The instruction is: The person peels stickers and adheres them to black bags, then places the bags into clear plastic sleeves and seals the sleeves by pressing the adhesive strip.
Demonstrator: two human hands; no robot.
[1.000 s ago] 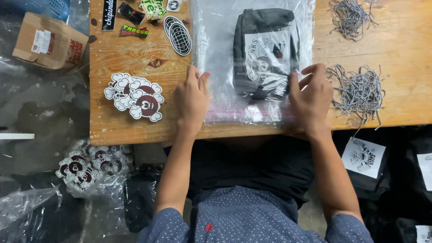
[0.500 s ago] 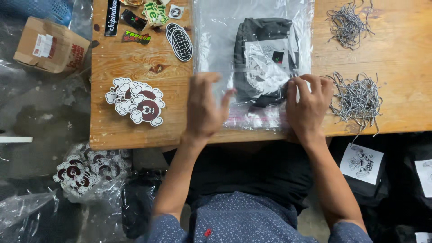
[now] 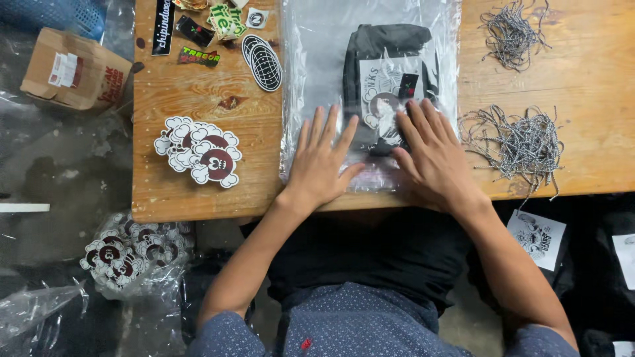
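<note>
A clear plastic bag [image 3: 324,59] lies flat on the wooden table [image 3: 178,192] with a folded dark garment [image 3: 387,49] and a printed white card inside it. My left hand [image 3: 322,158] lies palm down on the bag's near left part, fingers spread. My right hand [image 3: 430,155] presses flat on the bag over the garment's near edge and the card, fingers spread too. Neither hand grips anything.
A stack of cloud-shaped stickers [image 3: 200,151] sits left of the bag, with assorted stickers [image 3: 218,26] further back. Two heaps of grey strings [image 3: 519,142] lie to the right. A cardboard box [image 3: 73,69] and a bag of stickers [image 3: 129,254] are on the floor at left.
Both hands have moved from the bag's near edge up onto the bag, and now lie flat with fingers spread over it.
</note>
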